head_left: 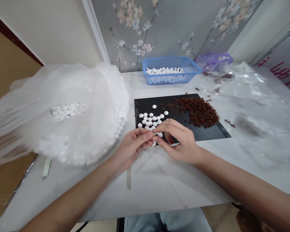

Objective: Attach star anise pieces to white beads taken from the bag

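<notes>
My left hand [134, 144] and my right hand [178, 140] meet fingertip to fingertip at the near left corner of a black mat [207, 131]. Both pinch one small white round bead [154, 142] between them. A cluster of white beads [151, 120] lies on the mat just beyond my fingers. A heap of reddish-brown bits [198, 111] covers the mat's far right part.
A big clear plastic bag [70, 112] full of white beads fills the left of the white table [159, 180]. A blue basket [168, 70] with white beads stands at the back, a purple container [214, 60] beside it. Crumpled clear plastic [251, 93] lies at the right.
</notes>
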`<state>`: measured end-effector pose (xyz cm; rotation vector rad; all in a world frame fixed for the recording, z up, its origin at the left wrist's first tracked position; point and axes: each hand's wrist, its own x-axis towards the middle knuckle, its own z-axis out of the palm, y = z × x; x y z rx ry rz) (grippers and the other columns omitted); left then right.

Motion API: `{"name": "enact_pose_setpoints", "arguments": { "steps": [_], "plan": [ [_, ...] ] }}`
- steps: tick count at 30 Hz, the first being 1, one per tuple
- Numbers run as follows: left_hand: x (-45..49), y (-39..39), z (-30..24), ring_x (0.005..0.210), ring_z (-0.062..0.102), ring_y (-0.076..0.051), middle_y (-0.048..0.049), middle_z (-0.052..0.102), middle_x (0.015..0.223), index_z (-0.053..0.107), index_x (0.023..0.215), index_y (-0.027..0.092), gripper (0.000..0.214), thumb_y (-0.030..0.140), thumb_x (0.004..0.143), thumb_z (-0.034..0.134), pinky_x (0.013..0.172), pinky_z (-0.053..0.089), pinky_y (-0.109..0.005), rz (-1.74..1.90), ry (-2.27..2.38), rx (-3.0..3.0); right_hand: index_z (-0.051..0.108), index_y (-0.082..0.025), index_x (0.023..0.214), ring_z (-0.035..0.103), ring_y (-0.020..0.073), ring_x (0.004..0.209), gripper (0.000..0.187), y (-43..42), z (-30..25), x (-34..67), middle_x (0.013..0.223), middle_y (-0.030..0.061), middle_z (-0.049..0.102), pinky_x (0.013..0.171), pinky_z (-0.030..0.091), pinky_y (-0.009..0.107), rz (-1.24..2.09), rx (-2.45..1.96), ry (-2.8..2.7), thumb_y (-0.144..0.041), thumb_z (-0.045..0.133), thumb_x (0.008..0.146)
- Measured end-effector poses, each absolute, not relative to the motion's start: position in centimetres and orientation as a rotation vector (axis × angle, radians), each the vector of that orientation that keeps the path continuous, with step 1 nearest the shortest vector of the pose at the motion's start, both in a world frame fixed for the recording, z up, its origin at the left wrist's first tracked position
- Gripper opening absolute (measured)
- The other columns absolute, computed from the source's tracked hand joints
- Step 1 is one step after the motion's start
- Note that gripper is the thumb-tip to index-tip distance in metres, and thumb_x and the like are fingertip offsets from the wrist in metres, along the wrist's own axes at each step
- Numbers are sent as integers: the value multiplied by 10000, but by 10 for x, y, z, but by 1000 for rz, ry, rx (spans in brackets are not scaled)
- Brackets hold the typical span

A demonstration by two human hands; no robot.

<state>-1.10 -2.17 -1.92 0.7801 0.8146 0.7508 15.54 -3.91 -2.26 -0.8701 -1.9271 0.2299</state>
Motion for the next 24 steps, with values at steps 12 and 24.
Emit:
{"name": "enact_pose_setpoints", "arguments": {
  "steps": [12,24],
  "plan": [
    [-11,-23,-17,550,535,-31,13,612,619,618,714,125,145,250,699,689,565,429,-115,764,861,808,545,-162,949,586,98,725,182,-41,-30,151,831,43,619,599,483,177,73,-818,-1939,-79,564,789],
    [-23,-14,-6,539,476,-84,25,551,591,613,858,197,216,390,766,584,503,339,-183,830,1219,1534,627,-191,827,542,111,589,124,-7,9,229,823,25,628,510,389,228,15,-1540,-2197,-251,529,778]
  ]
}}
